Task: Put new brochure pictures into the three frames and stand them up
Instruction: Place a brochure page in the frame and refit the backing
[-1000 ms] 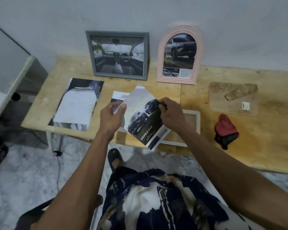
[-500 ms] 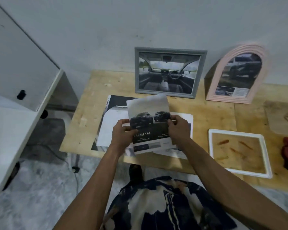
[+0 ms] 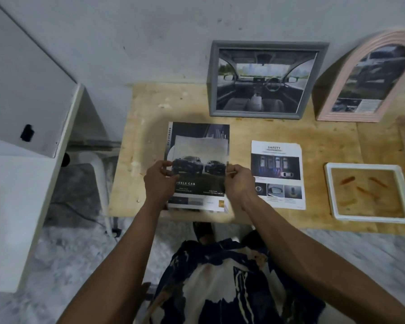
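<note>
My left hand (image 3: 160, 183) and my right hand (image 3: 239, 183) pinch the two side edges of a "Double Cab" brochure page (image 3: 200, 174) showing two dark cars. It hovers over a dark brochure (image 3: 197, 130) lying on the wooden table (image 3: 145, 127). A grey frame (image 3: 265, 79) with a car-interior picture and a pink arched frame (image 3: 365, 78) with a car picture stand against the wall. A white frame (image 3: 367, 192) lies flat on the right, and the table shows through it. A "Safety" page (image 3: 277, 174) lies beside my right hand.
A white cabinet (image 3: 21, 113) stands left of the table, with a cable on the marble floor (image 3: 75, 216) below. The table's front edge runs just under my wrists. My patterned clothing fills the bottom centre.
The view has swung left. I turned the car page upright and carried it left over the dark brochure, which uncovered the "Safety" page on the table.
</note>
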Demonstrator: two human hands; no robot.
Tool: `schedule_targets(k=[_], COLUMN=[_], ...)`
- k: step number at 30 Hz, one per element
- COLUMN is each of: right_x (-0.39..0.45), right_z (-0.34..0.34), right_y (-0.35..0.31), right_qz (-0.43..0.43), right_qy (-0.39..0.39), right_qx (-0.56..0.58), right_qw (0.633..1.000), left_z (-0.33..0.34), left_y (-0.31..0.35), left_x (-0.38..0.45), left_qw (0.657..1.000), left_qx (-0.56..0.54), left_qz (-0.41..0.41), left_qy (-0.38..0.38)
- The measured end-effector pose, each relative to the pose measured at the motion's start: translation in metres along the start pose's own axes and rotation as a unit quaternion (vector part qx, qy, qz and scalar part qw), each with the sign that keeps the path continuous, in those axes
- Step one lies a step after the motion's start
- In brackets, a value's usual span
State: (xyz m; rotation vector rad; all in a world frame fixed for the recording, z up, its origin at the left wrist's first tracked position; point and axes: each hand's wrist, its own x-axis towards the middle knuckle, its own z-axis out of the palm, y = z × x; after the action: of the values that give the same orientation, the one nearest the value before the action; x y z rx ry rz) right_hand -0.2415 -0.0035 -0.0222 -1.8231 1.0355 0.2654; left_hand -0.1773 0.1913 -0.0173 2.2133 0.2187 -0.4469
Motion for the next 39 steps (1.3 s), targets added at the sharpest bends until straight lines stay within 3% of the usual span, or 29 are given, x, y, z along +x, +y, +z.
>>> schedule_targets(k=[10,29,33,39], right_x=[0.011,0.011,0.008,0.007], right_z=[0.014,0.010,-0.013,-0.080], right_y=[-0.012,-0.004,0.005,0.042], right_qz=[0.011,-0.005,0.008,0.045], right_qy=[0.015,-0.010,0.036,0.137], right_qx=[-0.009,-0.079,-0.052,-0.071], right_qw=[1.000,0.997,0.998,0.987], left_z=[0.006,0.016,0.032,0.093], left_y=[-0.001,-0.007,0.005,0.042], left_x=[0.020,0.018,0.009,-0.018], left_qw=[0.996,0.984,0.990,0.981], left_qx=[0.075,0.173,0.135,0.110], left_qz=[-0.006,-0.024,0.024,0.071], left_qy=[-0.055,-0.038,-0.043,-0.142])
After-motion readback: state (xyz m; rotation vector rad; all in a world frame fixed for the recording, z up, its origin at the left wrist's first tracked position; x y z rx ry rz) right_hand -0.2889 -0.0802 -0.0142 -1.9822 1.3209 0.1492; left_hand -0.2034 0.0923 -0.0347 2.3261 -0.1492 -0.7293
